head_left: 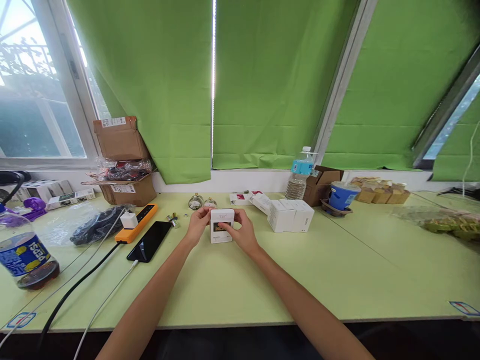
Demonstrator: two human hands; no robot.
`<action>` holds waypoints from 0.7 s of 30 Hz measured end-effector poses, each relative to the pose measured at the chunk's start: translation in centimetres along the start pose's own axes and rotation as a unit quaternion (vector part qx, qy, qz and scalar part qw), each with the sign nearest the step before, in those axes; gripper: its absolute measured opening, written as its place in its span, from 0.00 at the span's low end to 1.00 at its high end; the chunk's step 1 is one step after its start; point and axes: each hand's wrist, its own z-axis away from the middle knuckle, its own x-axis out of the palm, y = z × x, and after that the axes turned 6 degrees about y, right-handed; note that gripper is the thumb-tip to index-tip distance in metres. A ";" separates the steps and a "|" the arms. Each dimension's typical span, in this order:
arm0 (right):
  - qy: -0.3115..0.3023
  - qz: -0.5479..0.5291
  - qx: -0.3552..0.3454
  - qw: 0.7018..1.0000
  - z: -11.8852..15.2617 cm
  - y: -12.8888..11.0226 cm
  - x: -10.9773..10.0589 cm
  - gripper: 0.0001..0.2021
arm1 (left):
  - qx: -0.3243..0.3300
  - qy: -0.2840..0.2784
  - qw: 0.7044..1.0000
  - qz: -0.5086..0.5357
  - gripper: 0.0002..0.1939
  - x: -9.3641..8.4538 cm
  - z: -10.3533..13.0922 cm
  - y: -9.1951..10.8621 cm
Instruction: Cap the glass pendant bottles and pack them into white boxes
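Note:
Upright between my two hands is a small white box (222,239) with a dark picture on its front. My left hand (198,225) grips its left side near the top. My right hand (243,231) holds the right side, its thumb lying across the front picture. Behind the box, two round metallic objects (195,201) stand on the pale green table (225,295). Small white boxes (290,216) are grouped to the right, and flat white and red packets (240,199) lie just behind.
On the left are a black phone (150,242) with its cable, an orange power strip (137,224), a Pepsi bottle (26,255) and cardboard boxes (122,140). Towards the right stand a water bottle (300,175), a blue cup (342,196) and small brown packages (382,192).

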 end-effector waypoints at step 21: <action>-0.017 0.027 -0.017 0.999 -0.1 -0.8 -0.1 0.15 | 0.161 -0.011 0.982 -0.093 0.15 0.8 0.9 0.0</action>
